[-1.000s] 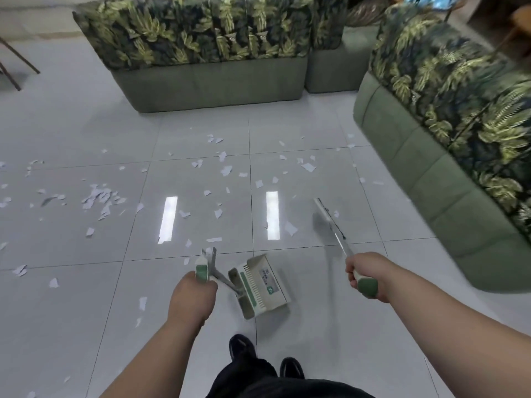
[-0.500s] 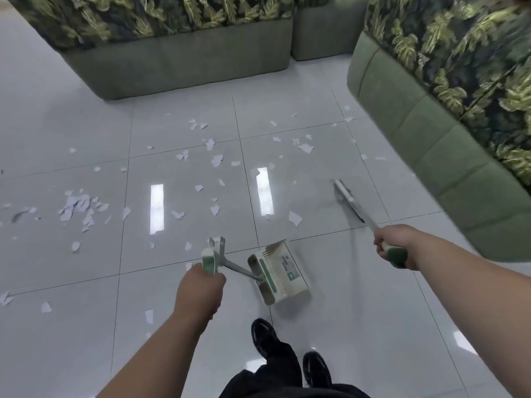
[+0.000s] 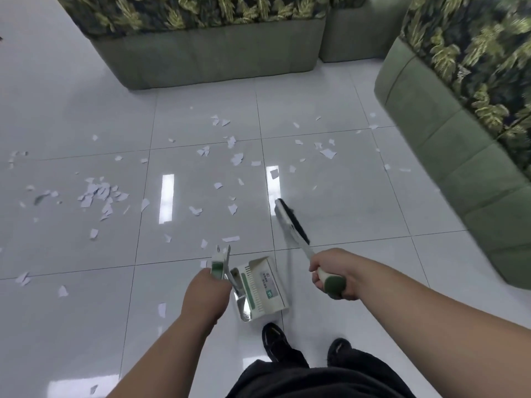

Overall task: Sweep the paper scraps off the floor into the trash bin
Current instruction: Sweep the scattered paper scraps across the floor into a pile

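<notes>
Sofas [image 3: 207, 58] hem floor [image 3: 344, 182] far and right, paper scraps [image 3: 97, 193] between; left hand [image 3: 205, 297] grips dustpan [image 3: 264, 282] handle, right hand [image 3: 333, 271] broom [image 3: 290, 222].

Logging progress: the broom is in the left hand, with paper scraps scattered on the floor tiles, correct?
No. The head view shows the broom in the right hand; the left hand holds the dustpan handle. Paper scraps are scattered on the floor tiles, as stated.
</notes>
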A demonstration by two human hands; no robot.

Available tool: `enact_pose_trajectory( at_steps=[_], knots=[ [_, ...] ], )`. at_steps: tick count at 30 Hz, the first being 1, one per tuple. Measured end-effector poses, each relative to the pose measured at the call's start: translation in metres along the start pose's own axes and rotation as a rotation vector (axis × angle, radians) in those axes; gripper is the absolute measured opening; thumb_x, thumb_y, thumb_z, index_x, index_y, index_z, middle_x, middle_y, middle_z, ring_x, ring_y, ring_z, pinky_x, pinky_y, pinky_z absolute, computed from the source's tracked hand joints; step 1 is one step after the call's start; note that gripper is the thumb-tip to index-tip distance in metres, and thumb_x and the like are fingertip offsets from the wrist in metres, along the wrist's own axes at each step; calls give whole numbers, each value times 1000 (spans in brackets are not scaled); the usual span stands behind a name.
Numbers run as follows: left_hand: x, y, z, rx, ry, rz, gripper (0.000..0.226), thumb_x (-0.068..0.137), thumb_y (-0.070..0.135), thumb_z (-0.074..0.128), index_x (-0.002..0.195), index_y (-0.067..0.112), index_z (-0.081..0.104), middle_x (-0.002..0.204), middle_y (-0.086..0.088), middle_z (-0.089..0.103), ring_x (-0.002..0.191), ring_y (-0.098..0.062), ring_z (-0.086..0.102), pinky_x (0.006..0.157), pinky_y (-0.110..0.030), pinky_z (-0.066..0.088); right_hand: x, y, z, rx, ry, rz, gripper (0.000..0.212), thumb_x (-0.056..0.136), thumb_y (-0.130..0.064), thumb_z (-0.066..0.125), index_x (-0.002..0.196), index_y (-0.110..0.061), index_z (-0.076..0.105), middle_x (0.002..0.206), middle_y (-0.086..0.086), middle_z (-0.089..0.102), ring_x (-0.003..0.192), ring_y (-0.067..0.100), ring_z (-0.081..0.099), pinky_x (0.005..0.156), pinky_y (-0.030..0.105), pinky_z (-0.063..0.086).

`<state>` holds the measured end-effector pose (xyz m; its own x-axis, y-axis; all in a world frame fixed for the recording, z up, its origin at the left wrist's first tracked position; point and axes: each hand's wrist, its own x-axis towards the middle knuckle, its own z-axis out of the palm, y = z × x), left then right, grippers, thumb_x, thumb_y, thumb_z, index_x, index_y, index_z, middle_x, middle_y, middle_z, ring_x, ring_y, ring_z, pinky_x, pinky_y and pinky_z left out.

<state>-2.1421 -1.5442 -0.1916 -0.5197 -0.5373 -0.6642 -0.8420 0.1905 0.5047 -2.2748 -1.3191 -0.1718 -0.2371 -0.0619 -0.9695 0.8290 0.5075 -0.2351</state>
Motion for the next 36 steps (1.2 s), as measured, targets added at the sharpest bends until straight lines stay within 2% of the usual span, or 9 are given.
enact_pose_trajectory(
  at_steps=[8,14,18,22,25,29,33,36],
  knots=[
    [0,-17,-22,-119,74,-127,9,83,6,44,76,12,42,64,-9,43,55,-23,38,47,-25,31,-2,-52,49,19,-225,7,15,92,-14,56,107,-9,54,63,2,58,38,9,47,35,16,38],
    [3,5,-15,-224,118,-187,9,85,5,46,79,12,44,68,-11,43,56,-23,39,46,-23,30,4,-69,17,-30,-169,-86,21,92,-10,56,113,-9,55,65,7,59,40,13,47,37,19,37],
    [8,44,8,-197,111,-160,9,84,6,45,78,12,43,63,-10,43,55,-23,39,48,-24,29,13,-77,-46,-47,-64,-124,19,91,-9,56,110,-8,56,65,7,60,42,14,49,42,21,38],
    [19,103,45,-165,90,-102,5,86,7,46,82,9,47,62,-10,44,53,-22,38,47,-23,29,22,-90,-134,-10,34,-142,27,88,-4,55,114,-4,57,71,10,59,42,15,50,43,22,40],
    [28,158,83,-101,97,-48,7,88,10,45,85,8,51,65,-10,49,54,-24,42,47,-24,33,28,-104,-208,11,103,-153,20,87,-4,54,106,-4,60,71,9,60,43,15,52,50,23,40],
    [40,233,137,21,104,26,11,90,14,43,84,10,51,70,-10,55,54,-26,47,50,-26,38,38,-124,-304,50,178,-153,10,86,-4,53,92,-10,57,68,8,58,40,16,54,48,17,39],
    [51,296,183,132,129,44,12,83,8,42,84,8,54,73,-12,61,57,-28,53,54,-29,43,53,-139,-399,128,242,-135,10,86,-4,53,91,-11,58,66,7,59,40,16,55,50,20,39],
    [58,330,212,154,120,46,12,76,7,41,81,10,51,68,-10,56,56,-27,50,55,-31,42,69,-152,-461,156,275,-114,11,86,-4,54,93,-12,59,65,6,59,38,16,56,48,18,40]
  ],
)
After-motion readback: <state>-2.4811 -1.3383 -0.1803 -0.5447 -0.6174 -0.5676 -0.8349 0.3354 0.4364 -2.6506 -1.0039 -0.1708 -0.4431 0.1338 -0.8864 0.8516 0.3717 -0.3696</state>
